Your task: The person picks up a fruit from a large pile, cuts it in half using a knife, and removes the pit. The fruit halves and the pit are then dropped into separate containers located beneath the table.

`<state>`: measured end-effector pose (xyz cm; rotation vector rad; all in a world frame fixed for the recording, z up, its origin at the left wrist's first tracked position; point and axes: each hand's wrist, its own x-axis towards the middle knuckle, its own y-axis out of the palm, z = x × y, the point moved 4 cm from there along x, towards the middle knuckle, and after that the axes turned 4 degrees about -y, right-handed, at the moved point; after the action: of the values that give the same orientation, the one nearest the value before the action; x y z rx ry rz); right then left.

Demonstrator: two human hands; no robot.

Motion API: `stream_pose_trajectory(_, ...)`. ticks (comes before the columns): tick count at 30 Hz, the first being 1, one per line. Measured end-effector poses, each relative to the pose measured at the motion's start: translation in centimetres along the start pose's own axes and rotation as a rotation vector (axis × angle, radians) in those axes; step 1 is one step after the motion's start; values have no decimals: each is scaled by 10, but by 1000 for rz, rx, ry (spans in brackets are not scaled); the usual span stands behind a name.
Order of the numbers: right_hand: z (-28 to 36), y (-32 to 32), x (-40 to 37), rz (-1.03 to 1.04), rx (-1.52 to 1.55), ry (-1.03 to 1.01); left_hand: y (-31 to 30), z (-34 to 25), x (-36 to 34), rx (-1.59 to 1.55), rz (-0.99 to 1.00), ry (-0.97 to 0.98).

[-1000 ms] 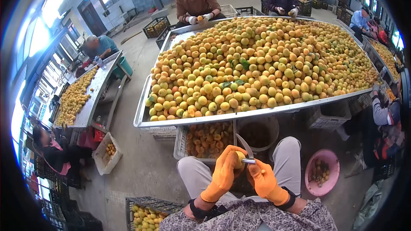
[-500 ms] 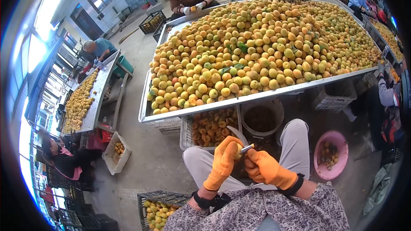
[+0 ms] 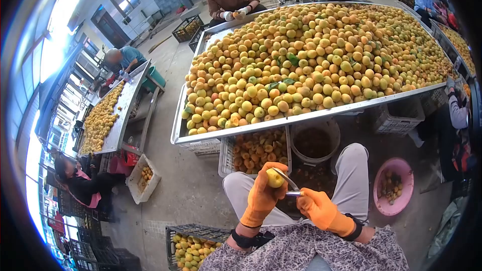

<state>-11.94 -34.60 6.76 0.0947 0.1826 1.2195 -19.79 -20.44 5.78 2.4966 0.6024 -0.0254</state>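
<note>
My left hand [image 3: 262, 199], in an orange glove, is closed around a yellow-green apricot [image 3: 274, 178] above my lap. My right hand [image 3: 321, 212], gloved alike, grips the handle of a knife [image 3: 294, 193]. Its curved blade reaches up and left along the apricot's right side, close to my left fingertips. Just beyond my hands, a light plastic crate [image 3: 226, 158] holds opened apricot pieces [image 3: 258, 151]. To its right sits a whitish bucket [image 3: 335, 133] with dark contents.
A metal-rimmed table [image 3: 281, 122] heaped with apricots [image 3: 301, 65] stands ahead. At my right is a pink basin [image 3: 405, 190] with scraps; at lower left, a black crate [image 3: 201, 229] of apricots. Other people work around this table and a second table [image 3: 124, 120] at left.
My hands have drawn slightly apart and the apricot shows more fully. The knife's handle has dropped lower, with the blade now slanting beside the fruit. The whole view has shifted slightly.
</note>
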Motion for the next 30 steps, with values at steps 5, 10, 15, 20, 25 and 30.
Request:
stream_pose_trajectory(5, -5, 4, 3, -8, -45, 29, 5, 2, -1, -87, 76, 88)
stream_pose_trajectory(10, -2, 4, 7, -45, -231, -51, 9, 3, -3, -158, 105, 92)
stream_pose_trajectory(15, 3, 10, 4, -114, -403, -166, 18, -8, -12, -28, 128, 140)
stream_pose_trajectory(20, 11, 13, 0, -113, -447, -310, 18, -28, -22, 282, 180, 52)
stream_pose_trajectory(25, 15, 12, 1, -107, -476, -508, 30, -54, -17, 415, 374, -30)
stream_pose_trajectory(30, -1, 6, 11, -108, -296, -672, 53, -31, -25, -121, 296, -57)
